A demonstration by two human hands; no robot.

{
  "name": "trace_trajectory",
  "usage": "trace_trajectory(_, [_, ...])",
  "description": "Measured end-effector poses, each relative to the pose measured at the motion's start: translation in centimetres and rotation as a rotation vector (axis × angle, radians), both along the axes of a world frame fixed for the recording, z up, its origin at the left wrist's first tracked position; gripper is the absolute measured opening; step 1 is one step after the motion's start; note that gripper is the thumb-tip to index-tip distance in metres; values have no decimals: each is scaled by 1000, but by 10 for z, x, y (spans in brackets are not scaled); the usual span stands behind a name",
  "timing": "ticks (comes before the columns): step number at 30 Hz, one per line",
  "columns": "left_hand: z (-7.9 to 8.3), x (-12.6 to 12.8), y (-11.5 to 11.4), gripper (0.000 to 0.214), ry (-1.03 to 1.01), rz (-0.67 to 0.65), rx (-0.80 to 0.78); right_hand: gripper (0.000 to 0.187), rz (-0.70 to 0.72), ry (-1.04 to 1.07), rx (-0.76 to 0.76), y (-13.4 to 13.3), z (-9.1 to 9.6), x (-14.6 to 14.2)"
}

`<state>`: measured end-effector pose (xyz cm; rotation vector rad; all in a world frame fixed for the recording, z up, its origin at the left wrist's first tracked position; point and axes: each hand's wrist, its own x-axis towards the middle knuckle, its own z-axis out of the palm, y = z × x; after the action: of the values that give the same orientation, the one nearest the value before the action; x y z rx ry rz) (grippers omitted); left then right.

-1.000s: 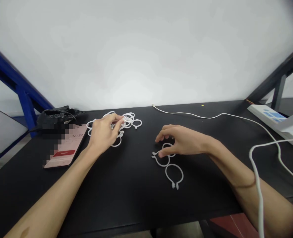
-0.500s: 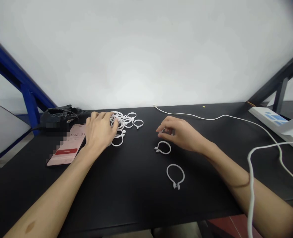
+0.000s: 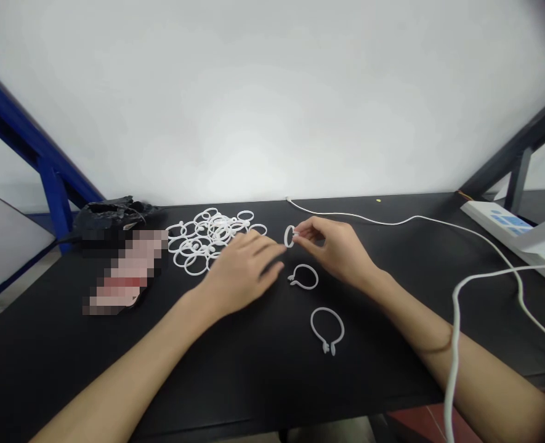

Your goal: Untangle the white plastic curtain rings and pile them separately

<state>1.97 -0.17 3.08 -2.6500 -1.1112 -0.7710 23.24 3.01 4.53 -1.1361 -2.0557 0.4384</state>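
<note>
My right hand (image 3: pixel 330 246) pinches a white plastic snap ring (image 3: pixel 289 237) by its end, with the ring seen nearly edge-on above the table. Close by on the left, my left hand (image 3: pixel 249 267) has its fingers stretched out and thumb apart, holding nothing that I can see. Its fingertips come near the held ring. Below the hands, an unfastened white ring (image 3: pixel 317 278) lies on the black table, and another unfastened ring (image 3: pixel 343 326) lies closer to me. A loose pile of several white rings (image 3: pixel 197 274) spreads behind and left of my left hand, which covers part of it.
A partly pixelated phone (image 3: pixel 129 271) lies at the left, with a crumpled black plastic bag (image 3: pixel 108 215) behind it. A white cable (image 3: pixel 392 221) crosses the right side and loops over my right forearm. A white-and-blue box (image 3: pixel 498 216) stands at the far right.
My left hand has moved right from the ring pile to beside my right hand, uncovering more rings. A ring now shows in my right fingertips. The two separate rings stay put.
</note>
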Motion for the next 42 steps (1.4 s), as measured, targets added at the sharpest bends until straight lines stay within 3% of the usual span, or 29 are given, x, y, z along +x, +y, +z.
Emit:
trace_trajectory(1, [-3,8,-4,26,20,-44,-31,3,-8,-18,3,1,-1,0])
trace_trajectory(6, [-14,29,-11,29,62,7,-130,1,-43,-76,3,6,-5,2])
trace_trajectory(11, [-16,25,-5,19,54,-19,-180,14,-25,-78,-28,9,-9,4])
trace_trajectory(17, [-13,21,-5,13,-40,-28,-236,13,-45,-180,59,14,-16,7])
trace_trajectory(27, [-11,20,-6,11,-113,-27,-256,12,-74,-132,146,18,-13,9])
trace_trajectory(42, [-11,18,-6,10,-151,-78,-220,12,-131,-32,68,16,-10,6])
